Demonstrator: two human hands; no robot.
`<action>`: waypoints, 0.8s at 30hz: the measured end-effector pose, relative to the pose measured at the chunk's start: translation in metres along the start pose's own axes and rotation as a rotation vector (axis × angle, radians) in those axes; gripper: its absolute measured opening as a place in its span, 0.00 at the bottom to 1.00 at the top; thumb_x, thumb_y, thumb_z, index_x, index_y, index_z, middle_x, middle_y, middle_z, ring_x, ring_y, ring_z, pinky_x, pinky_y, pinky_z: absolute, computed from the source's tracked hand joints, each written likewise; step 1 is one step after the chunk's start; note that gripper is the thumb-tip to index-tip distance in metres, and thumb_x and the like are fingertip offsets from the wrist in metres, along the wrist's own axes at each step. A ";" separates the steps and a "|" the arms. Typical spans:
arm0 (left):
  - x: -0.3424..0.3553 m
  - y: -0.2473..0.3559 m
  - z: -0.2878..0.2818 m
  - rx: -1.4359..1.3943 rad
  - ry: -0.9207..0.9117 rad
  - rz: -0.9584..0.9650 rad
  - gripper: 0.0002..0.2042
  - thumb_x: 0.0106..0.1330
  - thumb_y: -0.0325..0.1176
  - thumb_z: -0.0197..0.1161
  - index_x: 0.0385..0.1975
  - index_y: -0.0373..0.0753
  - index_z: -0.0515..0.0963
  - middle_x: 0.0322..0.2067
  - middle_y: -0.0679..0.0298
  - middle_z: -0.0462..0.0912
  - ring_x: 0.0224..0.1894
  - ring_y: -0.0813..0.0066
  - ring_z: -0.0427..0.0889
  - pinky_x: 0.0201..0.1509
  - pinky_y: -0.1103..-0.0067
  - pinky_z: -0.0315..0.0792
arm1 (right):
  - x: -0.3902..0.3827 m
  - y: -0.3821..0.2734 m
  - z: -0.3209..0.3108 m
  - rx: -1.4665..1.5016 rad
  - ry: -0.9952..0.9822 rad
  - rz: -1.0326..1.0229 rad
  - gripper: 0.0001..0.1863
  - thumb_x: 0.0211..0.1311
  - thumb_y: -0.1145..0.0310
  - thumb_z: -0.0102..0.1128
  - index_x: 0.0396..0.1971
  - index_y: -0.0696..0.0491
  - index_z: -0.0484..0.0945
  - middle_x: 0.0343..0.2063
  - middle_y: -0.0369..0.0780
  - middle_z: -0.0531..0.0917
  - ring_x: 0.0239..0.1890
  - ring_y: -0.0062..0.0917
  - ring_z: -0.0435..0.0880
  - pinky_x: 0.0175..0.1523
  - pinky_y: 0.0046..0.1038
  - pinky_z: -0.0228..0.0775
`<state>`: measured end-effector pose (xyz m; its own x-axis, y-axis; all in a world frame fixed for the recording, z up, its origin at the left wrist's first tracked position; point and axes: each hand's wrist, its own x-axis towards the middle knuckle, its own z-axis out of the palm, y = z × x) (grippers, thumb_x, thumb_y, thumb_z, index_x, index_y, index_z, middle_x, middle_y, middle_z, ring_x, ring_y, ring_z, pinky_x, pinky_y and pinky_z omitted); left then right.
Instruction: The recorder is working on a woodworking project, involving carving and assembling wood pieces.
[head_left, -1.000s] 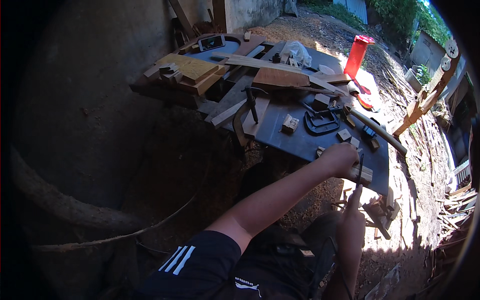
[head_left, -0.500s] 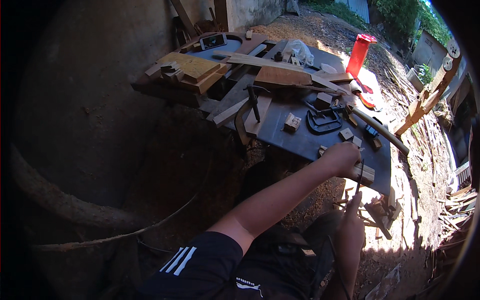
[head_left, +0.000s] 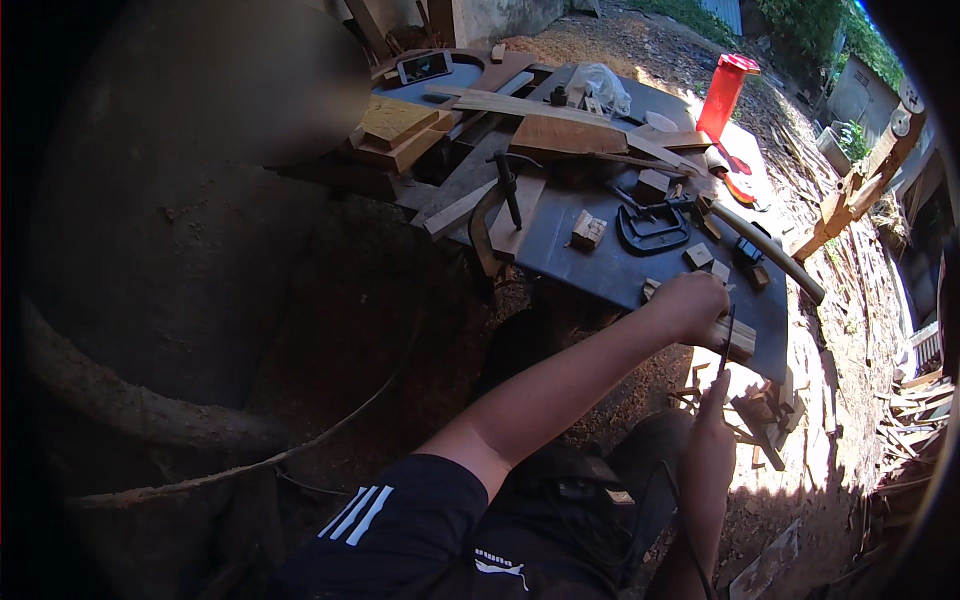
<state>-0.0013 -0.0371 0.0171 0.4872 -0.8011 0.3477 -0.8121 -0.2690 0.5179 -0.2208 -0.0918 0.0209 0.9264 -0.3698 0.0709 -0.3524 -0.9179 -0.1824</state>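
Observation:
My left hand point(head_left: 697, 306) is closed over a pale wooden block point(head_left: 738, 340) at the near right edge of the dark tabletop point(head_left: 570, 268), pressing it down. The block's free end sticks out to the right of my fingers. Just below, my right hand point(head_left: 708, 425) is wrapped round the lower end of a thin, dark, blade-like tool point(head_left: 727, 345). The tool stands nearly edge-on to me and crosses the block beside my left knuckles. Whether it is a saw or a file does not show. My left hand hides part of the block.
On the table lie a black C-clamp point(head_left: 652, 230), a wooden cube point(head_left: 588, 230), small offcuts point(head_left: 698, 257) and a long handle point(head_left: 765, 250). A bar clamp point(head_left: 507, 195) grips the near edge. Boards point(head_left: 568, 137), a phone point(head_left: 425, 67) and a red container point(head_left: 726, 97) are farther back. A blurred grey shape point(head_left: 270, 80) covers the upper left.
The blade-like tool and my right hand have shifted slightly up, still against the block. My left hand keeps its hold. A blurred grey shape has come in at the upper left.

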 end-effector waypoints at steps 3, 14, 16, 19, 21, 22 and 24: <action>-0.014 -0.007 -0.010 0.008 -0.006 -0.033 0.17 0.48 0.48 0.75 0.25 0.40 0.84 0.38 0.53 0.82 0.45 0.54 0.84 0.50 0.62 0.78 | 0.050 -0.005 0.013 -0.067 -0.007 -0.007 0.48 0.57 0.81 0.53 0.77 0.54 0.42 0.21 0.50 0.81 0.25 0.45 0.84 0.31 0.45 0.73; -0.007 0.002 -0.007 0.044 -0.096 -0.053 0.21 0.49 0.50 0.75 0.34 0.40 0.87 0.43 0.54 0.83 0.50 0.56 0.83 0.57 0.65 0.78 | 0.009 -0.002 0.003 -0.020 -0.046 0.017 0.49 0.57 0.81 0.53 0.78 0.53 0.40 0.21 0.50 0.80 0.22 0.43 0.83 0.28 0.41 0.71; -0.005 -0.001 -0.003 0.065 -0.096 -0.029 0.22 0.48 0.52 0.75 0.34 0.40 0.87 0.43 0.54 0.83 0.50 0.56 0.83 0.56 0.65 0.78 | 0.021 0.007 0.012 -0.012 -0.016 -0.010 0.48 0.57 0.81 0.53 0.78 0.54 0.41 0.20 0.50 0.80 0.23 0.44 0.83 0.28 0.43 0.73; -0.010 -0.007 -0.006 0.000 0.001 -0.019 0.11 0.53 0.41 0.70 0.29 0.42 0.85 0.40 0.55 0.82 0.48 0.53 0.82 0.53 0.62 0.77 | 0.058 -0.009 0.006 -0.018 -0.001 0.000 0.41 0.63 0.80 0.50 0.75 0.58 0.46 0.23 0.56 0.82 0.27 0.52 0.84 0.31 0.50 0.70; -0.016 -0.009 -0.009 0.006 0.015 -0.031 0.11 0.53 0.41 0.70 0.29 0.42 0.85 0.40 0.55 0.82 0.48 0.53 0.82 0.53 0.62 0.76 | 0.060 -0.008 0.013 -0.038 0.006 -0.029 0.44 0.60 0.80 0.52 0.76 0.56 0.44 0.21 0.54 0.81 0.25 0.49 0.83 0.30 0.48 0.70; -0.017 -0.007 -0.010 0.010 0.035 -0.030 0.10 0.54 0.41 0.70 0.29 0.42 0.85 0.40 0.55 0.82 0.48 0.53 0.82 0.53 0.62 0.76 | 0.056 -0.005 0.014 -0.045 0.010 -0.036 0.47 0.57 0.81 0.53 0.77 0.56 0.42 0.21 0.52 0.81 0.24 0.47 0.83 0.29 0.47 0.72; -0.014 -0.011 -0.005 0.029 0.019 -0.038 0.11 0.53 0.41 0.70 0.29 0.42 0.85 0.40 0.55 0.82 0.48 0.53 0.82 0.54 0.62 0.76 | 0.031 -0.015 0.006 0.009 -0.018 -0.003 0.48 0.57 0.80 0.53 0.77 0.56 0.41 0.20 0.51 0.80 0.23 0.45 0.83 0.28 0.46 0.70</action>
<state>0.0025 -0.0201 0.0109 0.5236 -0.7800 0.3427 -0.8017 -0.3150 0.5079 -0.1859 -0.0890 0.0202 0.9297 -0.3643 0.0534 -0.3486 -0.9176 -0.1908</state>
